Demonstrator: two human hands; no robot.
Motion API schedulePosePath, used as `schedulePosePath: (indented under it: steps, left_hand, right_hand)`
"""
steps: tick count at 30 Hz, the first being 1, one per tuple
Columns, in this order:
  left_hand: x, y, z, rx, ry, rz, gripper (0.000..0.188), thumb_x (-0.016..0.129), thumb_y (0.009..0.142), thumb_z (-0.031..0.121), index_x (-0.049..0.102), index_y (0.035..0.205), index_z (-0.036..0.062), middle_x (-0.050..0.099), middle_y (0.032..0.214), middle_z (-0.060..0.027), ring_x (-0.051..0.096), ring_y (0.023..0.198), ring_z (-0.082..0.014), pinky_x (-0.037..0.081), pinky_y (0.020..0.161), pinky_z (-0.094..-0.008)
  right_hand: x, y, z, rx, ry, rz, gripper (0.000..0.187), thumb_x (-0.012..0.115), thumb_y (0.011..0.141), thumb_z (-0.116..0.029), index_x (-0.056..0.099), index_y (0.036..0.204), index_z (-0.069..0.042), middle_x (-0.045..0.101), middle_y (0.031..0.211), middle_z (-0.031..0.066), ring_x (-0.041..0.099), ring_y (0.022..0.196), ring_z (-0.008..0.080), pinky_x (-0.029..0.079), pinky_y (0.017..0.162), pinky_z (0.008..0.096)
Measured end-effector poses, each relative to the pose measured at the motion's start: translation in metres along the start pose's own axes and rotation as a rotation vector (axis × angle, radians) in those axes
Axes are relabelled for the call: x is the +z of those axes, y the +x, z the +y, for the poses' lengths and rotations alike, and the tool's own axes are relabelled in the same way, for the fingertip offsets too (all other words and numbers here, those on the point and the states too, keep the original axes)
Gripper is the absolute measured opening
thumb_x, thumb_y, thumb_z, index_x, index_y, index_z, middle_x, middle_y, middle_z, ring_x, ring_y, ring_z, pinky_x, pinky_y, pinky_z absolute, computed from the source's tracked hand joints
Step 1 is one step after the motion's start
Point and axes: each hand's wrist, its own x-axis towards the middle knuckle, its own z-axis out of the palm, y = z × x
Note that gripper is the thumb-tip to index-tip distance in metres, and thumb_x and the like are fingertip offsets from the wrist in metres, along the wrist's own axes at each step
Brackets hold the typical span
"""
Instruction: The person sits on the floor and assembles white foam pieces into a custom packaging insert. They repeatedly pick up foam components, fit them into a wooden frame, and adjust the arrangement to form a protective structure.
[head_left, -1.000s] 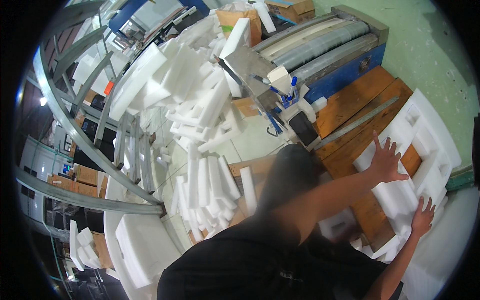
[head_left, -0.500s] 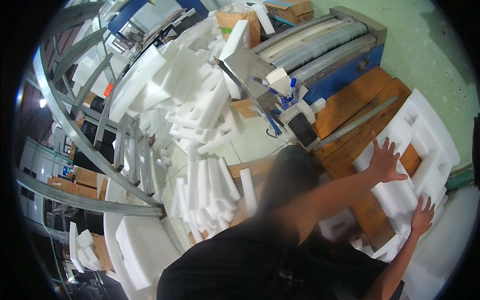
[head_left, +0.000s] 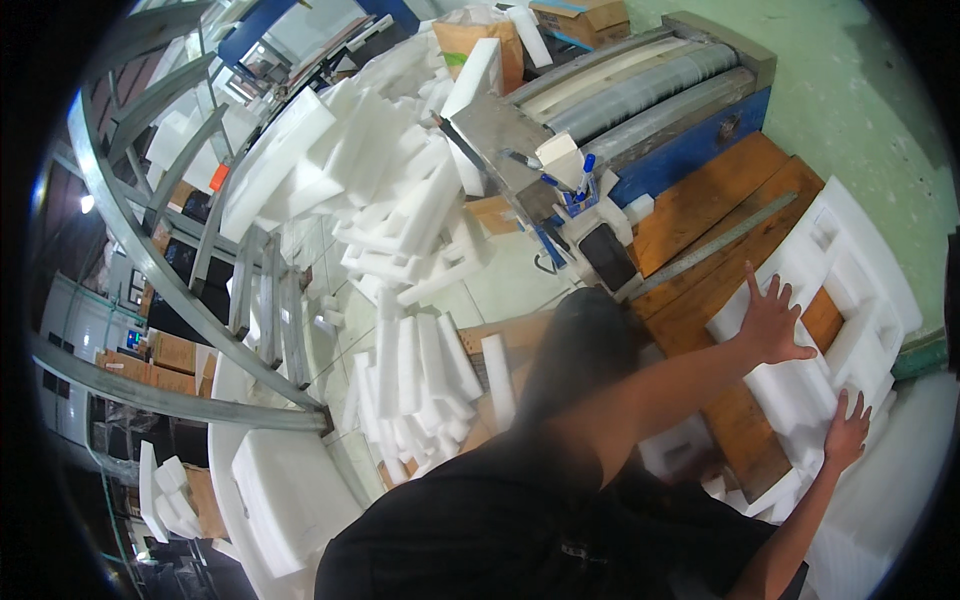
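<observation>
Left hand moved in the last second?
No, no visible shift in any direction: judged against the metal strip on the wooden boards, the left hand is in the same place, at the white foam.

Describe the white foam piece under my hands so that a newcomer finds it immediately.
Find the brown wooden table beside the green wall. On its right side, past the metal strip, lies a white foam piece, with your left hand and right hand on it. Unlike the foam bars piled to the left, it has an opening showing brown wood.
</observation>
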Motion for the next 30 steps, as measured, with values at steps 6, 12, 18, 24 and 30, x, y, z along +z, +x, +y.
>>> schedulePosePath:
  steps: [6,12,18,24,30]
  left_hand:
    - [-0.004,0.001,0.002,-0.015,0.023,-0.035,0.096,0.053,0.079,0.084,0.066,0.136,0.0082,0.048,0.152,-0.0237,0.03,0.151,-0.0424,-0.014,0.108,-0.0853]
    - [0.001,0.002,0.0,-0.015,0.02,-0.009,0.096,0.051,0.08,0.085,0.065,0.138,0.0087,0.046,0.154,-0.0232,0.029,0.151,-0.0422,-0.014,0.107,-0.0856]
    - [-0.003,0.001,0.003,-0.002,0.009,0.004,0.096,0.051,0.08,0.085,0.065,0.137,0.0089,0.048,0.152,-0.0234,0.033,0.149,-0.0429,-0.011,0.109,-0.0849]
    - [-0.006,-0.001,0.003,-0.003,0.017,-0.046,0.096,0.051,0.081,0.084,0.065,0.138,0.0084,0.046,0.154,-0.023,0.03,0.151,-0.0421,-0.013,0.108,-0.0853]
    - [-0.004,-0.002,0.002,-0.012,0.027,-0.057,0.095,0.05,0.081,0.084,0.064,0.138,0.0085,0.046,0.154,-0.0227,0.029,0.152,-0.042,-0.013,0.108,-0.0853]
  right_hand:
    - [0.002,0.001,0.002,-0.001,-0.001,0.016,0.074,0.036,0.098,-0.074,0.039,0.159,-0.033,0.033,0.167,0.009,0.033,0.153,0.0297,0.027,0.119,0.0619]
    - [0.003,-0.002,0.0,-0.009,-0.006,0.018,0.074,0.035,0.098,-0.075,0.04,0.158,-0.032,0.034,0.167,0.0088,0.032,0.153,0.0297,0.027,0.119,0.062]
    - [0.005,-0.001,0.003,-0.01,-0.022,0.023,0.076,0.035,0.097,-0.076,0.04,0.158,-0.032,0.035,0.166,0.0092,0.034,0.152,0.0299,0.028,0.119,0.0619]
    - [0.006,0.002,0.004,-0.014,-0.005,0.027,0.076,0.034,0.097,-0.076,0.04,0.158,-0.031,0.035,0.166,0.0095,0.035,0.151,0.0301,0.029,0.118,0.0621]
    - [0.004,0.003,0.004,-0.014,0.01,0.03,0.075,0.035,0.097,-0.075,0.041,0.158,-0.031,0.035,0.166,0.0094,0.034,0.152,0.0299,0.029,0.118,0.0621]
